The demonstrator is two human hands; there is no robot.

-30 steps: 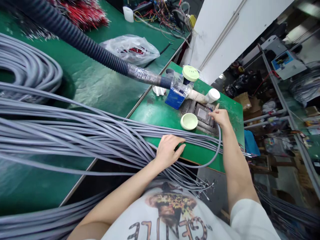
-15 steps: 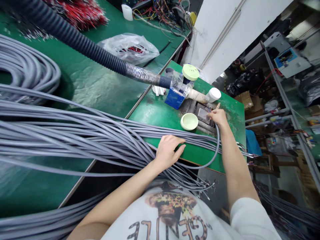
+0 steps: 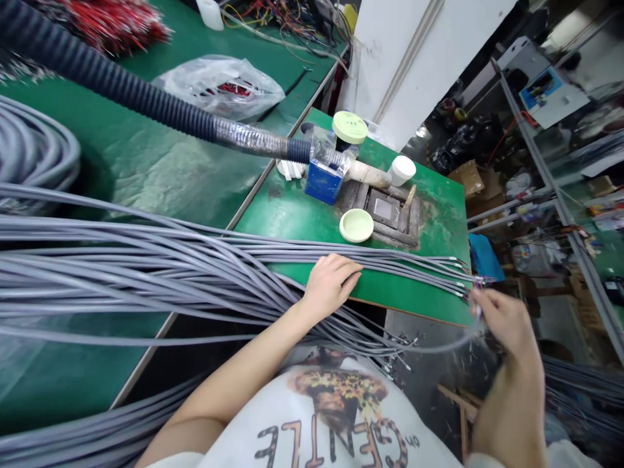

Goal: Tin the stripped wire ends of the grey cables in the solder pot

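My right hand (image 3: pixel 504 318), blurred by motion, pinches a grey cable (image 3: pixel 439 349) close to its end, beyond the right edge of the green board. Thin coloured wires (image 3: pixel 481 282) show at its fingertips. From there the cable sags back leftward below the board. My left hand (image 3: pixel 331 283) lies palm down over a bundle of grey cables (image 3: pixel 234 250), thumb and forefinger apart. Several cable ends with bare wires (image 3: pixel 458 262) lie to the right of it on the board. Other cable ends (image 3: pixel 402 351) hang below the board's front edge.
On the green board (image 3: pixel 292 208) sit a solder pot (image 3: pixel 383 209) with a wooden stick (image 3: pixel 409 198), a pale dish (image 3: pixel 356 225), a white cup (image 3: pixel 402 169) and a blue box (image 3: pixel 323 182). A corrugated hose (image 3: pixel 160 104) crosses above. Coiled cable (image 3: pixel 39 149) lies left.
My right hand has moved from the solder pot rightward and nearer, bringing the cable end past the board's edge. My left hand has stayed on the bundle. The view has shifted slightly.
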